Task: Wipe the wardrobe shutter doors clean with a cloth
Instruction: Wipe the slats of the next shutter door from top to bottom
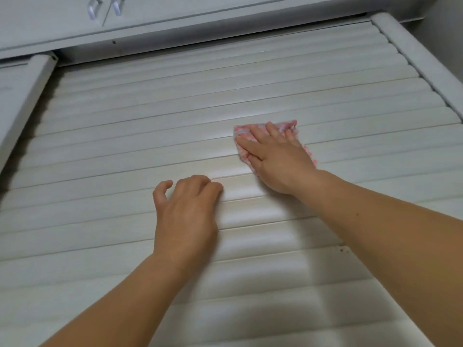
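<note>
Now a pink-and-white cloth (253, 132) is pressed flat against the white shutter door (150, 126) by the right hand (278, 161) — the fingers are spread and nearly straight over it, not curled round it, so the cloth is pinned rather than clutched. Its edges can be seen above the fingertips and along both sides of the palm. Below and to the left of that pressing hand, the left hand (186, 209) is laid on the slats with its fingers bent at the knuckles; nothing is held in it, and its thumb is lifted off to the side. The two hands are kept near each other but apart. Far above the cloth, beyond the door's top edge, two metal handles (105, 7) are set on a cabinet front (50, 26) — well clear of both hands.
</note>
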The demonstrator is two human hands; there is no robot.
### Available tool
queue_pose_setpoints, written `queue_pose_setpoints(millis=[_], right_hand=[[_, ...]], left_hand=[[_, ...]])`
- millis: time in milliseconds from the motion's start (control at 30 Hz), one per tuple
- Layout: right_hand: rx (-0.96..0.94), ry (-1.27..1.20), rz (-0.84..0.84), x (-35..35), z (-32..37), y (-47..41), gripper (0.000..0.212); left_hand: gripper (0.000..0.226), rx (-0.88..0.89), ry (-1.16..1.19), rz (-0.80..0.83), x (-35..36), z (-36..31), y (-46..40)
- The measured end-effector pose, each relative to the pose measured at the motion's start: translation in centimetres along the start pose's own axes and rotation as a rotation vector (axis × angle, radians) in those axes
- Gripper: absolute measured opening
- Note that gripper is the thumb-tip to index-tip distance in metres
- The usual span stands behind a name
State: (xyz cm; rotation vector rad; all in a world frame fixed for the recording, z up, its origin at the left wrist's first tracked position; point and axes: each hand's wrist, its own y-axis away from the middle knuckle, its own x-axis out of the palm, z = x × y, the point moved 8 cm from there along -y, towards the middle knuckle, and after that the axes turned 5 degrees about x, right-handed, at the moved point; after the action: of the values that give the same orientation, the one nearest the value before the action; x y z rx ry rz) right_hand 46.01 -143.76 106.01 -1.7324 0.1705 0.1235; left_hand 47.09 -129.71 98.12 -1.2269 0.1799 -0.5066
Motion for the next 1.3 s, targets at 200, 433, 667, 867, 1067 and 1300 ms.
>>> queue_pose_setpoints(millis=[200, 433, 667, 867, 1067, 1300], right_hand=[[-0.142, 0.036, 0.012, 1.2, 2.5, 2.4, 0.066], [0.08, 0.088, -0.091, -2.1, -2.2, 4.5, 0.041], [0.149, 0.074, -0.115, -1.3, 3.7, 3.1, 0.038], [-0.026, 0.095, -0.079, 0.1, 6.8, 2.6, 0.047], [0.259, -0.098, -0.088, -2.6, -5.0, 6.4, 0.038], [0.386, -0.01, -0.144, -2.0, -3.0, 9.0, 0.021]], left_hand=[[0.042, -0.052, 0.06, 0.005, 0.6, -1.0, 0.8], [0.043, 0.002, 0.056, 0.004, 0.1, -0.5, 2.0], [0.042, 0.066, 0.032, 0.055, -0.3, 0.7, 3.7], [0.043, 0.081, 0.031, 0.052, -0.6, 0.7, 4.2], [0.052, 0.075, 0.035, 0.069, -0.9, 0.9, 4.8], [0.049, 0.06, 0.061, 0.069, -1.0, 0.3, 5.2]])
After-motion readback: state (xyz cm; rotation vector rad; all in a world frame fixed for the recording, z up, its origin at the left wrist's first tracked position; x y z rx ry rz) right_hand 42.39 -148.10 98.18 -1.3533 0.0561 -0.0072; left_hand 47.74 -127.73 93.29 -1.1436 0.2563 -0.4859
